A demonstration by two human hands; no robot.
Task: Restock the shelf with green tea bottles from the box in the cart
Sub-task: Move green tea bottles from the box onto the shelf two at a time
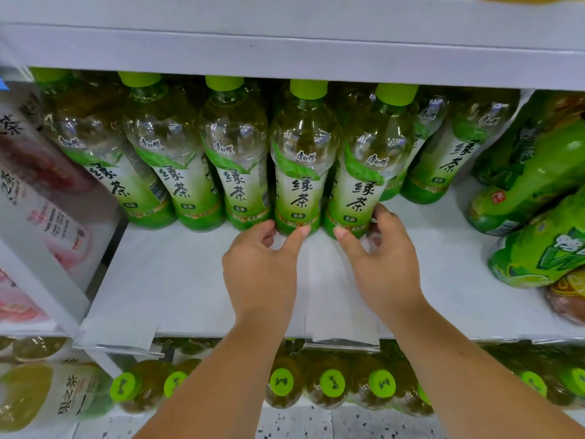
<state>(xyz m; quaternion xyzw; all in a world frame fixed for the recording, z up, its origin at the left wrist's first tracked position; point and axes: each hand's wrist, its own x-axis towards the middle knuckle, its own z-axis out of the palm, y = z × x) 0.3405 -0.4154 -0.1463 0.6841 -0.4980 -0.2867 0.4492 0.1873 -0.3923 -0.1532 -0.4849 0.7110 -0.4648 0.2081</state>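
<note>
Bottles of green tea (pixel 235 153) stand upright in a front row on the white shelf (pixel 177 280), set back from its edge, with more behind at the right. Left hand (pixel 262 267) pinches the base of the fourth bottle (pixel 300 172) from the left, thumb on the front, fingers curled at its left side. Right hand (pixel 383 264) grips the base of the fifth bottle (pixel 367 185), thumb in front, fingers round its right side.
</note>
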